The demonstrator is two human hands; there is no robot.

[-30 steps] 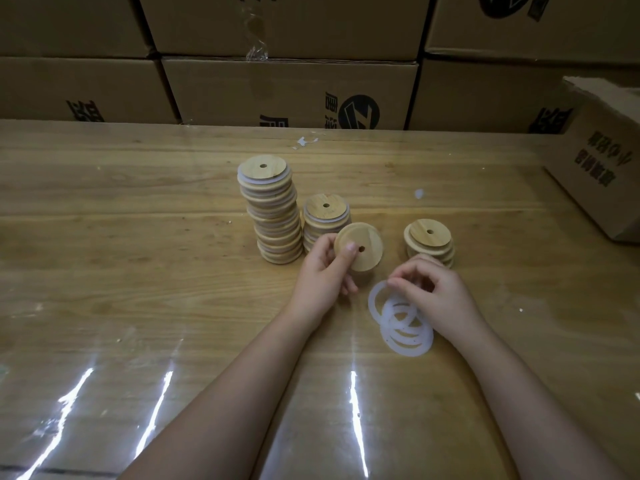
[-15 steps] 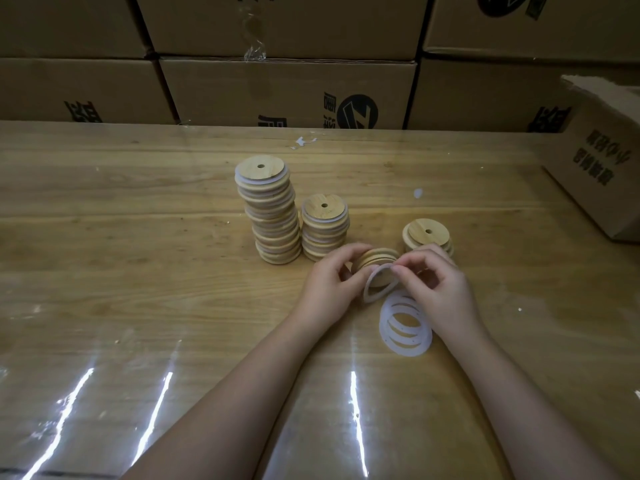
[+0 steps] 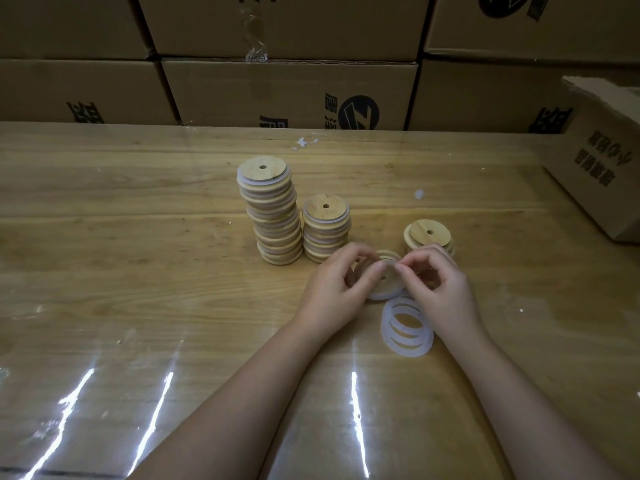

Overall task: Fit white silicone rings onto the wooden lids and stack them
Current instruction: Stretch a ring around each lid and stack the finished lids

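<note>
My left hand (image 3: 337,284) and my right hand (image 3: 436,282) together hold one wooden lid (image 3: 387,280) just above the table. A white silicone ring (image 3: 381,295) sits around that lid, and the fingertips of both hands pinch it at the top edge. A small pile of loose white rings (image 3: 407,329) lies on the table under my right wrist. A tall stack of ringed lids (image 3: 272,211) stands at centre, with a shorter stack (image 3: 325,226) right of it. A low stack of bare lids (image 3: 428,233) stands behind my right hand.
The wooden table (image 3: 138,271) has a glossy film with light streaks near the front. Cardboard boxes (image 3: 287,91) line the far edge. An open carton (image 3: 602,161) rests on the table at the right. Small white scraps (image 3: 304,142) lie behind the stacks.
My right hand picked a ring from the pile and brought it to the lid. The lid turned from facing me to lying tilted between both hands, with the ring now around it.
</note>
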